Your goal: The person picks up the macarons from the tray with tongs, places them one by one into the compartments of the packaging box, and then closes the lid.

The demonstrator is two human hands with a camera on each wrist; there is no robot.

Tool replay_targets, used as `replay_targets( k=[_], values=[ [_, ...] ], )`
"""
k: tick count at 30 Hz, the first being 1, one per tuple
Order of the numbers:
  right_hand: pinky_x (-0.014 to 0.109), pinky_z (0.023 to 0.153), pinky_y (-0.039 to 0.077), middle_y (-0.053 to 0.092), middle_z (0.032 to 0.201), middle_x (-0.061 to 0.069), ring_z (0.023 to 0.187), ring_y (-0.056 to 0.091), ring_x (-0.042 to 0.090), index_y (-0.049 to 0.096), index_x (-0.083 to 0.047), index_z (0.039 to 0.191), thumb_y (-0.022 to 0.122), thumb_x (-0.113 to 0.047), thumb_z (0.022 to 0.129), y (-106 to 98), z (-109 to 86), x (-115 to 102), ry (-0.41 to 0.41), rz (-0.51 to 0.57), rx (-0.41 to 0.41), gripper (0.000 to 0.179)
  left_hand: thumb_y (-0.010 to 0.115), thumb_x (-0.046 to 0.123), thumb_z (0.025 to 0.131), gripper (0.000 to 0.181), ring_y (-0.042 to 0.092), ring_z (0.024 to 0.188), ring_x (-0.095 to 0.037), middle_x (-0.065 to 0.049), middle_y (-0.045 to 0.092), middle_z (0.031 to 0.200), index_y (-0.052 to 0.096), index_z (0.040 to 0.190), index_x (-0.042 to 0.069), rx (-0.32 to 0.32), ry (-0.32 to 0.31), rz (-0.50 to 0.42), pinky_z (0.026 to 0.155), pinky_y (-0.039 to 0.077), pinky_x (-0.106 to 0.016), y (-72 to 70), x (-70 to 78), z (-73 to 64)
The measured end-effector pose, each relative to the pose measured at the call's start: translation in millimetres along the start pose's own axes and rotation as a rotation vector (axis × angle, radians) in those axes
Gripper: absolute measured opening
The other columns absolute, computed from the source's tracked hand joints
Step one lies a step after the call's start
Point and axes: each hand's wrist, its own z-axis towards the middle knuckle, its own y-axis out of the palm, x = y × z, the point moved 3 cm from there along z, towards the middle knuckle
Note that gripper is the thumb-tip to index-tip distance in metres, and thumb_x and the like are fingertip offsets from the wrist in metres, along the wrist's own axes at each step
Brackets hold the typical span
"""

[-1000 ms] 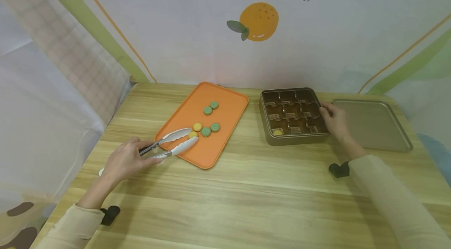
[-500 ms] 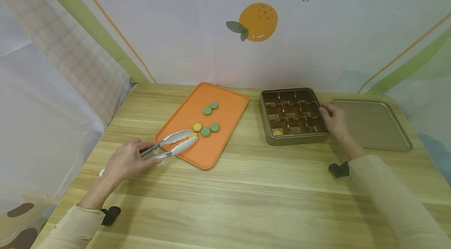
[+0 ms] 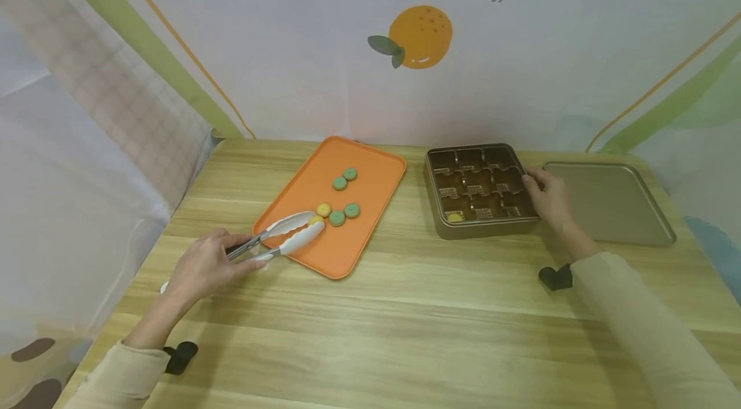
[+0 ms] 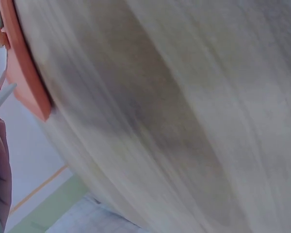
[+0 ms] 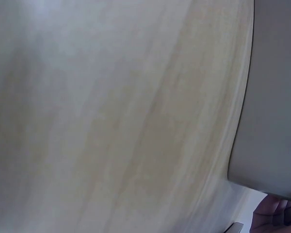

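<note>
Holds shiny metal tongs (image 3: pixel 292 223) in a half-spread left grip (image 3: pixel 205 264), with pale, scalloped tips parted around a round yellow disc (image 3: pixel 315 220) on an orange tray (image 3: pixel 372 168), near matte green discs (image 3: pixel 337 218), and steadies a bronze nine-compartment box (image 3: pixel 486 229) on the surface (image 3: pixel 405 312) with a curled right grip (image 3: pixel 550 197).

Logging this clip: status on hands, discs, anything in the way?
Left hand holds tongs around front yellow disc, pinch unclear. Right hand holds tin. Green disc close by.
</note>
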Motion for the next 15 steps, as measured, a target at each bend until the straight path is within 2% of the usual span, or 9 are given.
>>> replay_targets(
  k=[3,8,15],
  values=[
    [0.061,0.092,0.039,0.045,0.131,0.034,0.115,0.045,0.053,0.047,0.012,0.128,0.04,-0.022,0.102,-1,0.1,-1,0.007,-0.004,-0.003,0.044,0.077,0.044,0.074,0.059,0.042,0.058,-0.015,-0.01,0.061,0.088,0.066,0.116,0.004,0.015,0.016,-0.018,0.049,0.033,-0.027,-2.7,5.0,1.2],
    [0.061,0.09,0.04,0.048,0.128,0.034,0.112,0.048,0.052,0.049,0.011,0.127,0.041,-0.021,0.102,-1,0.2,-1,-0.003,-0.023,0.009,0.042,0.077,0.045,0.074,0.054,0.043,0.058,-0.015,-0.009,0.059,0.084,0.069,0.111,0.006,0.023,0.04,-0.066,0.05,0.034,-0.027,-5.4,19.5,6.3],
    [0.061,0.09,0.04,0.048,0.128,0.033,0.112,0.048,0.052,0.05,0.011,0.127,0.04,-0.022,0.102,0,0.8,0,-0.002,-0.03,0.016,0.043,0.078,0.043,0.073,0.052,0.041,0.058,-0.015,-0.005,0.052,0.074,0.07,0.109,0.007,0.029,0.082,-0.122,0.048,0.033,-0.026,-2.4,40.1,19.2]
  ],
)
